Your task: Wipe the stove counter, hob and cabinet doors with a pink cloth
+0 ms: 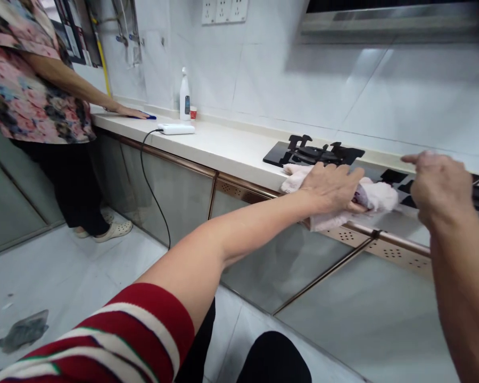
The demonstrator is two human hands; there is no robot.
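Observation:
My left hand (331,186) presses on a pale pink cloth (379,197) with its fingers curled into it. The cloth is bunched over the front edge of a black gas hob (277,153), and part of it hangs down past the counter edge. Just behind it stand the dark pan supports of the left burner (323,151). My right hand (443,186) is above the right side of the hob, its back towards me. One finger points left while the others are curled and hidden, so whatever they may hold does not show.
A white device (176,129) with a black cable lies on the counter (223,151). Behind it stand a white spray bottle (184,96) and a small red cup (193,113). At left, another person's hand (131,111) rests on a blue cloth (149,115). A range hood (383,24) overhangs the hob.

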